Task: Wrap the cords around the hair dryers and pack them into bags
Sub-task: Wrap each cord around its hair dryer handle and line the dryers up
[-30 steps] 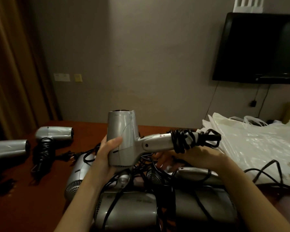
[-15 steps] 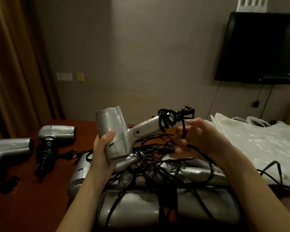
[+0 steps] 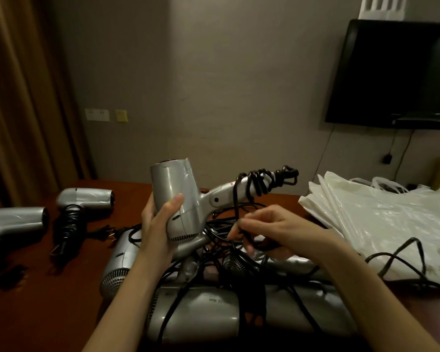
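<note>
Silver hair dryers, black cords, white plastic bags on red-brown table.
Held dryer [image 3: 178,199]: silver, barrel upright, raised above the pile, handle angled up to the right; black cord [image 3: 262,182] coiled around the handle's far end, one strand dropping down from it. Near centre: pile of unwrapped dryers [image 3: 201,311] lying flat, loose cords tangled over them. Left: two wrapped dryers [image 3: 85,199] lying on their sides, cords coiled round the handles, the leftmost cut by the frame edge. Right: stack of white bags [image 3: 381,219], lying flat, crinkled, one loose cord across the near edge.
</note>
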{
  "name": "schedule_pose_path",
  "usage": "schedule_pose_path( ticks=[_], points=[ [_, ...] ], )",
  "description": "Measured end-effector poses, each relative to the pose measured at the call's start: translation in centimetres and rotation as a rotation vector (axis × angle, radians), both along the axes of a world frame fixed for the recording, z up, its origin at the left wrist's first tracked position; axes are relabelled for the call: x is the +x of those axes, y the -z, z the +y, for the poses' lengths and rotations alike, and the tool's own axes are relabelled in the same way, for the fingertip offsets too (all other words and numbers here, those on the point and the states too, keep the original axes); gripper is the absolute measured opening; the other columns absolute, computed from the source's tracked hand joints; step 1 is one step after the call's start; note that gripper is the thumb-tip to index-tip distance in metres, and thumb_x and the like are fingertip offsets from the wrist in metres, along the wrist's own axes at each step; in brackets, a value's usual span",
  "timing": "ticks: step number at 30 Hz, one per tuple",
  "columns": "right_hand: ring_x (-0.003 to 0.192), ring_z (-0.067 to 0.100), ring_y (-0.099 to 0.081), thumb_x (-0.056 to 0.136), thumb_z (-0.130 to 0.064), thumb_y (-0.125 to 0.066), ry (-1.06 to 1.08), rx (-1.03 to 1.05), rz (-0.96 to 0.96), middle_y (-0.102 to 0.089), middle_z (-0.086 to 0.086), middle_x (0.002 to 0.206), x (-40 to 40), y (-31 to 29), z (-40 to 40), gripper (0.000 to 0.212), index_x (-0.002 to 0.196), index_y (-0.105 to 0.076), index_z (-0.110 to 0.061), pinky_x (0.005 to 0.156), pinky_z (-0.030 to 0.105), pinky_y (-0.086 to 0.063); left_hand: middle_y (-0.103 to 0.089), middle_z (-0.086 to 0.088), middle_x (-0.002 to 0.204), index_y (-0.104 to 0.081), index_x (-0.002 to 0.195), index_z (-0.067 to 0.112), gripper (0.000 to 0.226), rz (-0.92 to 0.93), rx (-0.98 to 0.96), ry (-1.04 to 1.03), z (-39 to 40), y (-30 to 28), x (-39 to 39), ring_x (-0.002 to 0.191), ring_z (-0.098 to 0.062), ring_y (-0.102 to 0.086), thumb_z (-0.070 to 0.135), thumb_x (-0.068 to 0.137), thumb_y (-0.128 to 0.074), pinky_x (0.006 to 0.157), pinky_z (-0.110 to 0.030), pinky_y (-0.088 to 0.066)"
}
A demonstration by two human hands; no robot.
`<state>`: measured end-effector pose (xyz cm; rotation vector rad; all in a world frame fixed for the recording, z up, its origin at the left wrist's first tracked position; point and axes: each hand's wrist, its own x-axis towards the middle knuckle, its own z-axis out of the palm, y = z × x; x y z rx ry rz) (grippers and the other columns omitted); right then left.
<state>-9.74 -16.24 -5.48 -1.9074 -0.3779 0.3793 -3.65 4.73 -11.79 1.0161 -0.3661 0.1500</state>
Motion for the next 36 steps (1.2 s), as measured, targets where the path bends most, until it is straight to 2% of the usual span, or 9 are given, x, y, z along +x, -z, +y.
schedule_pose_path(
  ticks=[5, 8, 10, 14, 17, 21, 27, 32, 36],
  points=[
    [0.045, 0.007, -0.045, 0.090, -0.056, -0.043, 0.190, -0.343, -0.078, -0.056, -0.003, 0.060, -0.6, 0.1, 0.3, 0.047, 0.076, -0.062, -0.016, 0.047, 0.017, -0.034, -0.071, -0.005, 0.097, -0.056, 0.124, 0.012, 0.103, 0.030, -0.017, 0.062, 0.1, -0.3, 0.1, 0.080, -0.017, -0.071, 0.049, 0.035, -0.090, 0.060, -0.029, -0.057],
    [0.036, 0.005, -0.032, 0.088, -0.061, -0.046, 0.292, -0.500, -0.122, -0.042, -0.006, 0.046, 0.1, -0.1, -0.2, 0.056, 0.052, -0.047, -0.017, 0.044, 0.014, -0.029, -0.073, -0.007, 0.092, -0.060, 0.117, 0.009, 0.103, 0.046, -0.039, 0.160, 0.5, -0.3, 0.2, 0.079, -0.017, -0.071, 0.055, 0.030, -0.092, 0.060, -0.028, -0.058],
    [0.035, 0.003, -0.033, 0.089, -0.052, -0.054, 0.273, -0.502, -0.137, -0.038, -0.011, 0.038, 0.3, 0.4, -1.3, 0.054, 0.048, -0.043, -0.018, 0.043, 0.010, -0.030, -0.074, -0.008, 0.093, -0.061, 0.116, 0.007, 0.104, 0.044, 0.012, 0.214, 0.7, -0.4, 0.0, 0.079, -0.019, -0.071, 0.056, 0.029, -0.092, 0.059, -0.029, -0.058],
    [0.057, 0.002, -0.061, 0.089, -0.019, -0.064, 0.384, -0.373, -0.094, -0.058, -0.010, 0.049, 0.4, 0.2, -3.6, 0.035, 0.055, -0.068, -0.022, 0.062, 0.016, -0.046, -0.072, -0.011, 0.105, -0.054, 0.125, 0.006, 0.113, 0.052, 0.156, 0.331, 0.8, -0.4, -0.4, 0.088, -0.023, -0.070, 0.055, 0.031, -0.092, 0.066, -0.035, -0.059],
    [0.045, 0.005, -0.043, 0.081, -0.037, -0.064, 0.297, -0.346, -0.188, -0.049, -0.003, 0.050, -0.4, -2.2, -4.1, 0.039, 0.067, -0.069, 0.000, 0.048, 0.013, -0.035, -0.067, -0.016, 0.113, -0.052, 0.129, 0.007, 0.116, 0.083, 0.206, 0.333, 0.9, -0.2, -0.2, 0.093, -0.028, -0.068, 0.057, 0.032, -0.092, 0.070, -0.039, -0.058],
    [0.050, 0.020, -0.039, 0.070, -0.057, -0.061, 0.315, -0.320, -0.316, -0.046, 0.009, 0.055, -1.6, -2.8, -4.6, 0.054, 0.064, -0.065, -0.004, 0.051, 0.025, -0.034, -0.072, -0.012, 0.105, -0.058, 0.119, 0.015, 0.109, 0.083, 0.266, 0.299, 0.9, -0.3, -0.4, 0.088, -0.026, -0.070, 0.059, 0.026, -0.092, 0.067, -0.040, -0.060],
    [0.046, 0.005, -0.040, 0.089, -0.044, -0.057, 0.408, -0.523, -0.665, -0.046, -0.008, 0.052, -1.1, -1.8, -1.6, 0.037, 0.061, -0.055, -0.019, 0.051, 0.016, -0.033, -0.075, 0.006, 0.080, -0.056, 0.108, 0.022, 0.111, 0.026, 0.385, 0.221, 0.4, -1.0, -1.3, 0.070, -0.015, -0.072, 0.063, 0.010, -0.089, 0.052, -0.024, -0.054],
    [0.053, 0.005, -0.048, 0.093, -0.038, -0.053, 0.491, -0.557, -0.847, -0.052, -0.008, 0.060, -2.0, -2.3, -0.6, 0.030, 0.069, -0.054, -0.020, 0.055, 0.014, -0.040, -0.074, 0.009, 0.086, -0.062, 0.103, 0.028, 0.087, -0.101, 0.371, 0.115, 0.0, -1.3, -1.3, 0.077, -0.012, -0.071, 0.062, 0.027, -0.088, 0.058, -0.024, -0.055],
    [0.067, 0.009, -0.058, 0.098, -0.029, -0.049, 0.488, -0.566, -0.806, -0.061, -0.006, 0.072, -2.1, -2.6, -1.2, 0.023, 0.079, -0.060, -0.020, 0.063, 0.024, -0.048, -0.072, 0.013, 0.088, -0.061, 0.104, 0.031, 0.059, -0.159, 0.309, -0.075, 0.1, -1.1, -0.9, 0.080, -0.008, -0.069, 0.045, 0.048, -0.072, 0.059, -0.021, -0.053]
  ],
)
